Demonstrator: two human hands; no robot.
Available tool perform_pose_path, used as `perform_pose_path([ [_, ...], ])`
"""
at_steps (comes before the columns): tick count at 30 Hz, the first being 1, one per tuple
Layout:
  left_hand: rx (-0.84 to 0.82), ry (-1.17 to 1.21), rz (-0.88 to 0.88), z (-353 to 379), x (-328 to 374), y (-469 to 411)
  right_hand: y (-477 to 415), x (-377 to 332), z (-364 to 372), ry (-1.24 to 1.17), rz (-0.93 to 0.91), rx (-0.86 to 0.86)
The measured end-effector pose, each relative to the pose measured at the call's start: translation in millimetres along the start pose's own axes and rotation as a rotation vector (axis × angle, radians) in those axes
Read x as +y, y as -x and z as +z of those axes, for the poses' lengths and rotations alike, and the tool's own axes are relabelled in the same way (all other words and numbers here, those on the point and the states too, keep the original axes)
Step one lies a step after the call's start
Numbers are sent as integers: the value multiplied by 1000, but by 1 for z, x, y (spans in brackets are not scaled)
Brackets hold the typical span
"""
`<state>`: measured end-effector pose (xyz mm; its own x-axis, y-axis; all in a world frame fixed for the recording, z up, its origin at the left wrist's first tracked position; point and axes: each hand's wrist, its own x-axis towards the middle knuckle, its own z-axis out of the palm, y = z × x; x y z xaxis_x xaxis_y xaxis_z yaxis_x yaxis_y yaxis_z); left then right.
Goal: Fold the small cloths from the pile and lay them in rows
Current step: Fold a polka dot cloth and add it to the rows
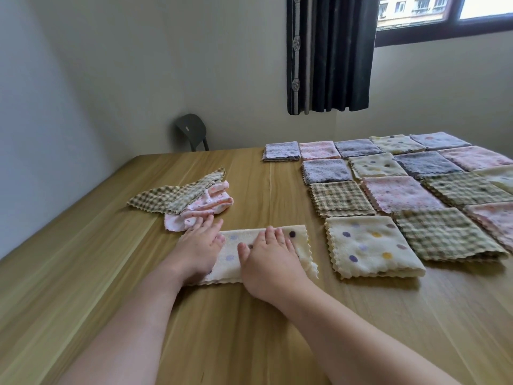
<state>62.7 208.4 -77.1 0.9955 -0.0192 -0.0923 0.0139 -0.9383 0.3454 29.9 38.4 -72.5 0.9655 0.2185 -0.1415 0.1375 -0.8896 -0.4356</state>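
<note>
Cream cloth (297,238), zigzag-edged, under left hand (200,247), right hand (268,259).

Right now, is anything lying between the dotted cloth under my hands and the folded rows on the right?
Nothing visible. Only bare table separates the dotted cloth from the nearest folded cloth in the rows. The unfolded pile lies beyond your left hand, off that path.
</note>
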Motion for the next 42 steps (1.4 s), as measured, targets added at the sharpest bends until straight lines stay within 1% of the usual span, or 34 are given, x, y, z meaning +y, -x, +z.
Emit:
perform_pose_path([
  [4,-21,-87,-25,-1,-2,-1,-5,7,-8,16,94,-23],
  [8,-34,-131,-45,0,-3,-1,0,16,-10,114,162,-26],
  [10,-37,-145,-53,1,-3,0,5,16,-12,185,157,-12],
  [11,-34,-153,-57,1,-4,-1,7,13,-13,226,113,14],
  [13,-26,-174,-63,2,-7,-3,6,2,-10,235,-51,57],
  [15,-23,-184,-60,3,-7,-5,3,-7,-3,196,-193,34],
  [17,-24,-189,-59,4,-5,-5,0,-9,6,204,-243,1],
  [22,-30,-197,-65,2,-3,-2,6,-4,18,200,-118,30],
  [26,-28,-196,-62,2,-2,-2,15,-1,15,213,-10,12],
  [28,-26,-196,-64,2,-2,-2,19,0,11,252,2,20],
  [32,-17,-194,-63,3,-2,-2,26,-4,-6,323,-31,89],
  [35,-6,-190,-53,2,-1,-1,32,-5,-29,390,24,144],
  [37,29,-175,-40,0,0,0,32,0,-41,427,37,213],
  [39,109,-166,1,-3,4,4,27,9,-49,440,87,254],
  [42,237,-140,135,-5,23,11,18,22,-57,459,185,220],
])
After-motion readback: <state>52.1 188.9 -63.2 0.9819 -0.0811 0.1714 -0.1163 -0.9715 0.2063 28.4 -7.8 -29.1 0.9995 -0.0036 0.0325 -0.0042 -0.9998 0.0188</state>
